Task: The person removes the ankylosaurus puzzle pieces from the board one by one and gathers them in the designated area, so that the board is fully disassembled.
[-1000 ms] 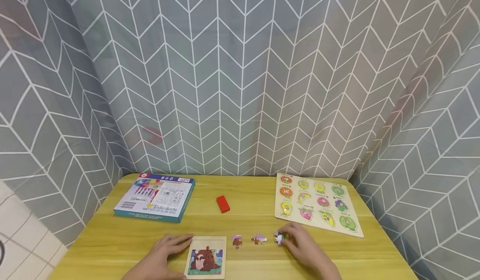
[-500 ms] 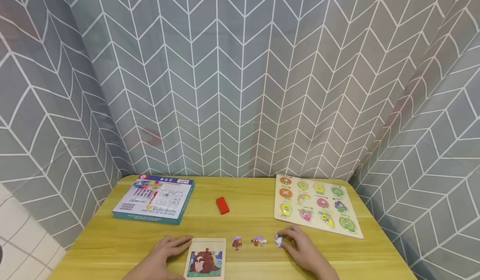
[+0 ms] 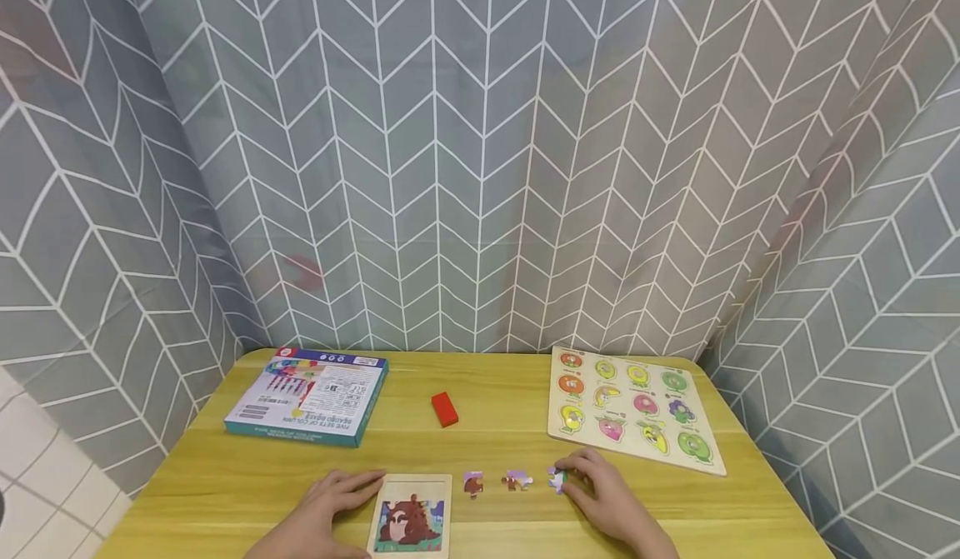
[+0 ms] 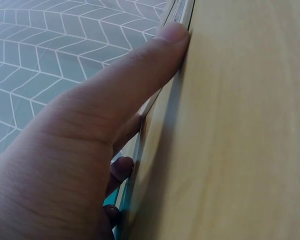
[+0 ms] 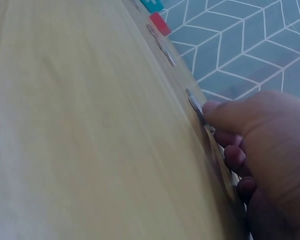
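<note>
In the head view, a small wooden jigsaw tray (image 3: 447, 501) with a partly filled brown dinosaur picture lies at the table's near side. My left hand (image 3: 322, 513) holds it along its left edge, index fingertip by the far corner and thumb by the near one. The left wrist view shows that thumb (image 4: 162, 45) against the tray's edge. To the right, a purple, white and green puzzle piece (image 3: 556, 479) lies under the fingertips of my right hand (image 3: 603, 496), pinched between thumb and index finger. Two more pieces, one brown (image 3: 473, 483) and one brown and purple (image 3: 516, 481), lie between.
A red block (image 3: 445, 409) lies mid-table. At the back left is a flat boxed set (image 3: 307, 396) with a teal side. A wooden fruit puzzle board (image 3: 633, 409) lies at the right, just beyond my right hand. A grey patterned curtain (image 3: 480, 167) hangs behind the table.
</note>
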A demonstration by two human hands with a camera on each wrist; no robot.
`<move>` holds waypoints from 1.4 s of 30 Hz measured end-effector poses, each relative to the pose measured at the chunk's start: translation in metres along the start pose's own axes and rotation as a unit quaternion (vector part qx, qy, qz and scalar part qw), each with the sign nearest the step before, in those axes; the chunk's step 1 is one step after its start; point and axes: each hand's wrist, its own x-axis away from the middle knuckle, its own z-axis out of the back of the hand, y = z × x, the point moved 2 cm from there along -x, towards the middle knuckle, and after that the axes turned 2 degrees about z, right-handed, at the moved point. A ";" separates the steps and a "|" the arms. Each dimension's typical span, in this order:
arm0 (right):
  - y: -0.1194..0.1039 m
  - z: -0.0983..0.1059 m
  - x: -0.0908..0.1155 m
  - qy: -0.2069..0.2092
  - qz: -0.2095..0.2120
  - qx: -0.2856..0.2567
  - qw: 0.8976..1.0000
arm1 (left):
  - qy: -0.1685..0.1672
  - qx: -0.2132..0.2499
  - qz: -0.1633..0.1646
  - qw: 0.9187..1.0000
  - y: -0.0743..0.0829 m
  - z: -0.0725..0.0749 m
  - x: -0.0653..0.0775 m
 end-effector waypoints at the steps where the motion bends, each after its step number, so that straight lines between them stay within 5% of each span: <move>1: 0.000 0.000 0.000 0.001 0.001 -0.003 1.000 | -0.001 0.002 0.002 1.000 0.000 0.000 0.000; 17: 0.002 0.001 0.001 0.005 0.004 -0.016 1.000 | -0.002 0.009 0.016 1.000 0.001 0.001 0.000; 28: -0.001 0.004 -0.004 -0.017 -0.040 -0.013 0.999 | 0.001 0.021 -0.017 1.000 -0.003 0.000 0.000; 33: -0.008 0.008 -0.012 -0.018 -0.063 0.000 0.998 | -0.003 0.036 -0.006 0.999 -0.009 -0.006 -0.001; 42: -0.036 -0.006 -0.045 0.011 -0.030 -0.006 0.999 | 0.001 0.041 0.003 0.999 -0.012 -0.005 -0.002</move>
